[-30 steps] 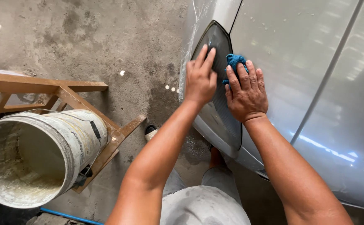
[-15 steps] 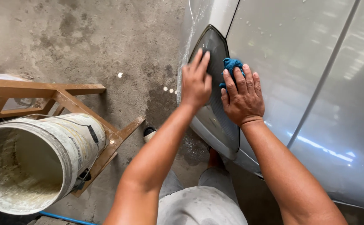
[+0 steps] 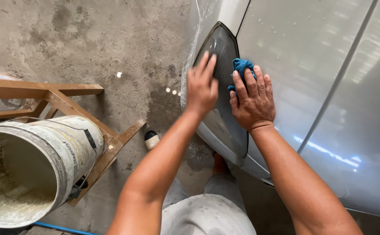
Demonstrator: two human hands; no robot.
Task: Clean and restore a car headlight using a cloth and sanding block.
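Observation:
My left hand (image 3: 201, 85) lies flat with fingers apart on the left part of a dark headlight (image 3: 225, 117) of a silver car (image 3: 311, 65). My right hand (image 3: 253, 101) presses a blue cloth (image 3: 241, 67) against the headlight's right side near the car's body panel; only the cloth's top edge shows beyond my fingers. Both forearms reach up from the bottom of the view.
A dirty white bucket (image 3: 33, 167) lies tilted on a wooden stand (image 3: 64, 98) at the left. A small dark-capped bottle (image 3: 151, 139) stands on the stained concrete floor (image 3: 111, 43). My grey-trousered knee (image 3: 207, 213) and a foot (image 3: 219, 164) are below.
Both hands have slid slightly along the headlight, the left hand upward and leftward, the right hand with the cloth staying close beside it.

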